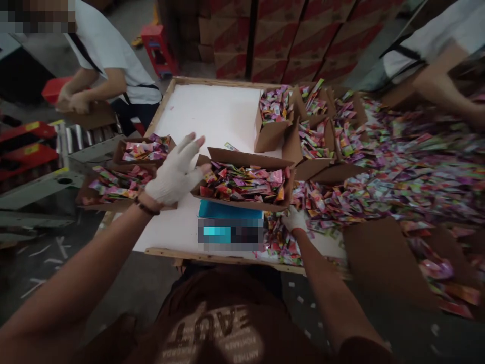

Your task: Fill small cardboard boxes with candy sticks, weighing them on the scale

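Note:
My left hand [176, 174], in a white knit glove with bare fingertips, hovers with its fingers spread near the left end of a cardboard box [250, 205]. That box is full of small colourful candy packets [246, 182] and rests on a blue weighing scale [227, 209]. My right hand [294, 221], gloved too, is down among loose packets [280, 242] at the scale's right side. Its fingers are partly hidden by the packets, and whether it grips any cannot be made out.
Two filled boxes [113, 199] stand at the left. Several more filled boxes [271, 134] stand at the back right of the white table [204, 111]. A large heap of packets [417, 162] covers the right. Co-workers [113, 65] work at both sides; stacked cartons [273, 35] line the back.

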Available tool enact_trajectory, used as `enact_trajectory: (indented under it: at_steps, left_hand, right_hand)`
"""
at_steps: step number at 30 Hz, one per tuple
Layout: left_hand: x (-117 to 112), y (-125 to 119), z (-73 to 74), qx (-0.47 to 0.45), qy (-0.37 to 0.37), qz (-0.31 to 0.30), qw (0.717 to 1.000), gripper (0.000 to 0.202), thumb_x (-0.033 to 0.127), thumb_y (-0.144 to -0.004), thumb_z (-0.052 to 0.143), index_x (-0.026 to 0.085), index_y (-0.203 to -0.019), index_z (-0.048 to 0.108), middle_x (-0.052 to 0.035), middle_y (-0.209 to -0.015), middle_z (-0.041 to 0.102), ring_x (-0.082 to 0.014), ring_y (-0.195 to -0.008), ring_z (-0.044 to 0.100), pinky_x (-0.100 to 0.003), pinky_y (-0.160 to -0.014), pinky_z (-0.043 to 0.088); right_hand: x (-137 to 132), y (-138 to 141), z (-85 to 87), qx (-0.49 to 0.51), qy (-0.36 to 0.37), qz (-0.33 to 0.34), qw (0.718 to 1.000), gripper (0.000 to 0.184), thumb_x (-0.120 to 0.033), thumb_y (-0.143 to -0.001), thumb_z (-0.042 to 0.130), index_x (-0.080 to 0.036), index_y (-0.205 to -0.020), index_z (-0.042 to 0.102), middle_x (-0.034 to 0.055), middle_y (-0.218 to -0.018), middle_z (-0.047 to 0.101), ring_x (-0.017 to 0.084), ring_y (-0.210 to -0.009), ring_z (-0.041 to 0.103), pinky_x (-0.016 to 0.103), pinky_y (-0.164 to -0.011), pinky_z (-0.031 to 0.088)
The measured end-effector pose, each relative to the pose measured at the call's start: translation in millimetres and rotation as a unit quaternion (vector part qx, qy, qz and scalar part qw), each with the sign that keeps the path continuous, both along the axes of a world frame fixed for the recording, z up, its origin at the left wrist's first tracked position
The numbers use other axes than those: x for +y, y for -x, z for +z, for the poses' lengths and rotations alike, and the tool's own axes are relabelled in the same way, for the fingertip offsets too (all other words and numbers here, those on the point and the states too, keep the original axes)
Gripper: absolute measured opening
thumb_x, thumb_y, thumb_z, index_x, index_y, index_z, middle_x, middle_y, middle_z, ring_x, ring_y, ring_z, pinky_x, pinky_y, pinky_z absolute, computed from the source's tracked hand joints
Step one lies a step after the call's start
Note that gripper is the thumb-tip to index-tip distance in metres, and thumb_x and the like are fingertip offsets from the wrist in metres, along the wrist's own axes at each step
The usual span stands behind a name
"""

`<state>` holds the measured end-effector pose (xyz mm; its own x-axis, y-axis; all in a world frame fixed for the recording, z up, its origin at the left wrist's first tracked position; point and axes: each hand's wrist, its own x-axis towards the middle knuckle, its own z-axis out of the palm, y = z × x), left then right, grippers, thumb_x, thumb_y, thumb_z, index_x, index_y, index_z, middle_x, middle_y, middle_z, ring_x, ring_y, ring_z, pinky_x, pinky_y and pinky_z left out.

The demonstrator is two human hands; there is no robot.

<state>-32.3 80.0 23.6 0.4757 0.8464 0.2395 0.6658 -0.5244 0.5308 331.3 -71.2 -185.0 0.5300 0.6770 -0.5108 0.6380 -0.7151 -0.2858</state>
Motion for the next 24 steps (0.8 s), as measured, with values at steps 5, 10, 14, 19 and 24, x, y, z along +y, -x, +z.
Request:
enact_trajectory:
  at_steps: [5,10,14,19,24]
  left_hand:
    - [45,-74,8.4,0.225,0.026,-0.017,0.974,0.043,0.042,-0.101,0.052,0.018,-0.135,0.062,-0.0162,-0.13,0.065,-0.0348,-0.123,0.064,-0.045,-0.104,0.048]
    - [57,-83,2.4,0.257,0.036,-0.018,0.966,0.036,0.035,-0.105,0.038,0.019,-0.122,0.065,-0.0153,-0.113,0.068,-0.0295,-0.104,0.067,-0.039,-0.091,0.048]
    - [58,-77,-6.3,0.143,0.049,-0.002,0.989,0.036,0.033,-0.103,0.037,0.02,-0.116,0.067,-0.0149,-0.115,0.07,-0.0272,-0.106,0.067,-0.038,-0.094,0.046]
    - [58,-62,-17.0,-0.057,0.143,0.069,0.986,0.059,0.055,-0.103,0.026,0.018,-0.117,0.07,-0.0146,-0.115,0.076,-0.0305,-0.112,0.068,-0.04,-0.1,0.048]
    - [46,-48,-20.8,-0.112,0.195,0.092,0.97,0.078,0.071,-0.098,0.025,0.013,-0.112,0.076,-0.0169,-0.118,0.077,-0.0354,-0.121,0.065,-0.045,-0.108,0.047]
  right_hand:
    - [-19,-17,36.3,0.067,-0.056,0.065,0.994,0.033,-0.02,-0.081,0.062,-0.021,-0.112,0.074,0.008,-0.097,0.076,0.023,-0.091,0.07,0.031,-0.084,0.055]
    - [-11,-50,142.3,0.062,-0.152,0.107,0.981,0.048,-0.019,-0.072,0.065,-0.015,-0.12,0.073,0.006,-0.088,0.075,0.023,-0.079,0.068,0.035,-0.075,0.059]
    - [35,-16,253.5,0.045,-0.342,0.358,0.868,0.043,-0.033,-0.081,0.072,-0.023,-0.123,0.074,0.0078,-0.112,0.073,0.025,-0.093,0.07,0.04,-0.087,0.059]
    - [113,97,281.5,-0.006,-0.239,0.56,0.793,0.022,-0.02,-0.078,0.075,-0.021,-0.1,0.077,0.0058,-0.109,0.075,0.019,-0.09,0.069,0.029,-0.083,0.054]
    - [145,144,231.0,0.035,-0.203,0.528,0.824,0.024,-0.023,-0.079,0.073,-0.018,-0.101,0.076,-0.0042,-0.086,0.079,0.012,-0.076,0.065,0.024,-0.077,0.053]
